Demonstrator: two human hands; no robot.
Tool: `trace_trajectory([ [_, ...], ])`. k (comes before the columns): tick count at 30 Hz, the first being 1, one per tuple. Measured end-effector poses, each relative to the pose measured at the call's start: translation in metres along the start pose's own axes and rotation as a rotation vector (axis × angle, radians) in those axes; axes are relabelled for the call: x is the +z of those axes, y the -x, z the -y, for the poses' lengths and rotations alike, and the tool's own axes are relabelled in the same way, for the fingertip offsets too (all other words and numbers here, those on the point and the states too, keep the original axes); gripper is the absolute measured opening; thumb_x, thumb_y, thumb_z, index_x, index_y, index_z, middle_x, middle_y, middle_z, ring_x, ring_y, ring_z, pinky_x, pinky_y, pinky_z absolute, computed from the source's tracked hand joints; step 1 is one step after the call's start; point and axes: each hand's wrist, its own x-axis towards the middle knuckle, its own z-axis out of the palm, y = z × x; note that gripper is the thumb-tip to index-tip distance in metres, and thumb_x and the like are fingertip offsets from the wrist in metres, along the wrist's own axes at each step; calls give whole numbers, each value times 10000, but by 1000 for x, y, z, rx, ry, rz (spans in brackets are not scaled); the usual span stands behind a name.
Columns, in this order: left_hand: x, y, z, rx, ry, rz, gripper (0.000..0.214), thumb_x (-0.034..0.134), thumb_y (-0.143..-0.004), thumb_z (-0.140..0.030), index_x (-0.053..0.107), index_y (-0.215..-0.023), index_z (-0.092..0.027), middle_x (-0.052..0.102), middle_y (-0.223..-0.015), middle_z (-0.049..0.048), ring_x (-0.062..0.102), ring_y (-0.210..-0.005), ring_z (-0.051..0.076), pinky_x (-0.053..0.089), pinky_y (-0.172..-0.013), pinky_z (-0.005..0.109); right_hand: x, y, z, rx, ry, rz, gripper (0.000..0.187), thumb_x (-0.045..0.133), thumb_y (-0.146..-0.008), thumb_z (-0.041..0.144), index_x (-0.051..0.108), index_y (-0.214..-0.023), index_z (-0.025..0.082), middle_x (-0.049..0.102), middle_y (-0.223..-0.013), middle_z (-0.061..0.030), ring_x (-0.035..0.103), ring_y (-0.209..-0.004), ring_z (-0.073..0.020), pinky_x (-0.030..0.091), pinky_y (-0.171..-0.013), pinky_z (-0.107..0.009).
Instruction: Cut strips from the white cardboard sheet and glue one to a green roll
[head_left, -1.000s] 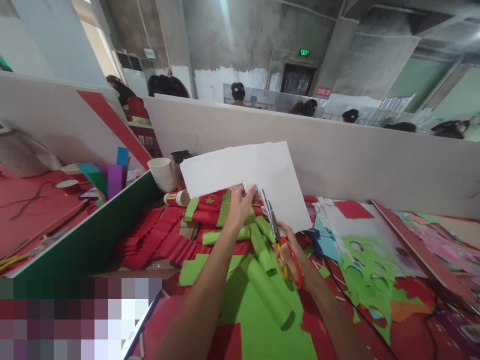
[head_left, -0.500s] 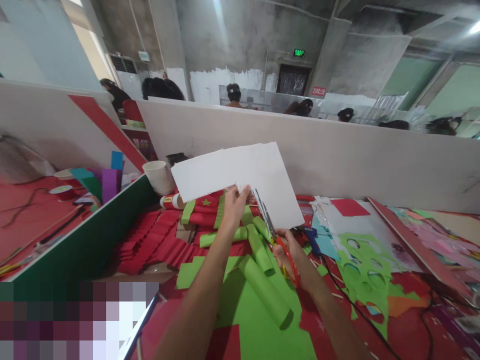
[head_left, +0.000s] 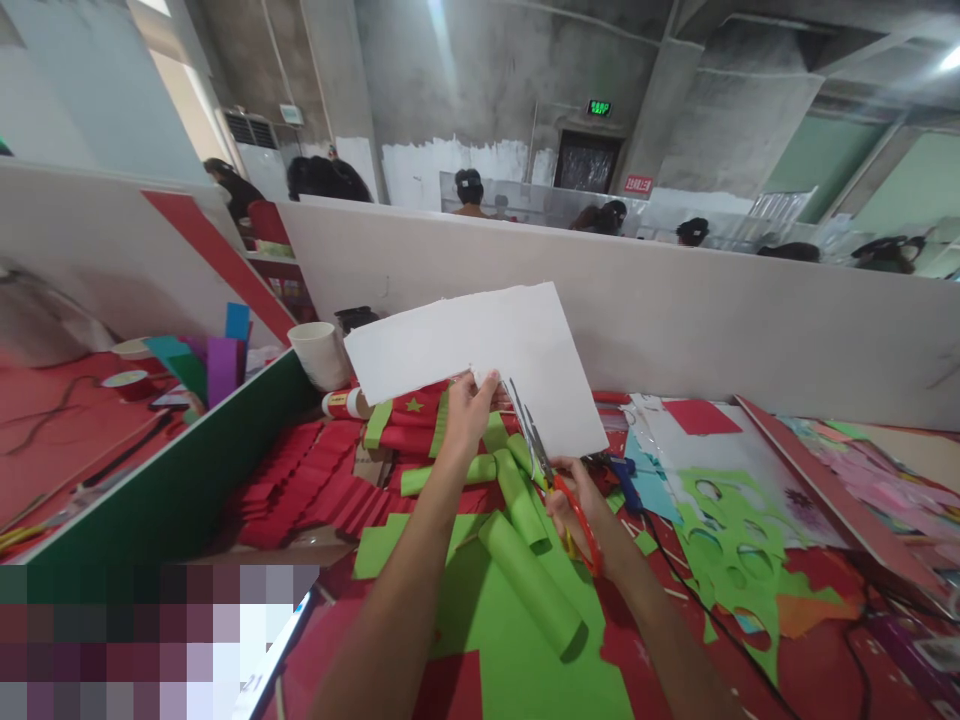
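My left hand (head_left: 471, 408) pinches the lower edge of a white sheet of paper (head_left: 480, 350), held up above the table. My right hand (head_left: 581, 515) grips red-and-yellow-handled scissors (head_left: 551, 475), their blades pointing up into the sheet's lower edge just right of my left fingers. Below the hands lie rolled green paper tubes (head_left: 529, 580) on a green sheet (head_left: 517, 660).
Folded red paper strips (head_left: 307, 485) and a glue stick (head_left: 345, 404) lie at the left, by a white cup (head_left: 319, 352). A green sheet with cut-out circles (head_left: 731, 555) and a black cable (head_left: 697, 610) lie at the right. White partitions (head_left: 675, 310) stand behind; other people sit beyond.
The sheet and both hands shifted slightly left and down in view between the earliest frame and now; the scissors stay at the paper's edge. Little else differs.
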Motion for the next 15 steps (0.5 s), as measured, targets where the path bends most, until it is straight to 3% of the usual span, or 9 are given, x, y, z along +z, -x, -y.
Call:
trace_trajectory([
  [7, 14, 9, -4, 46, -41, 72, 304, 693, -781, -446, 594, -729, -164, 626, -638, 8, 607, -582, 145, 537, -609, 283, 3, -2, -4, 20, -69, -39, 593, 459, -873, 704, 390, -1200, 214, 509, -733, 37, 409, -491, -87, 360, -435, -207],
  [15, 15, 8, 2, 93, -62, 125, 302, 684, -786, -459, 591, -713, -181, 635, -655, 19, 616, -595, 163, 542, -609, 304, 0, 4, 10, -55, 199, -88, 341, 537, -932, 483, 495, -1156, 229, 534, -700, 31, 475, -573, -141, 420, -590, -260],
])
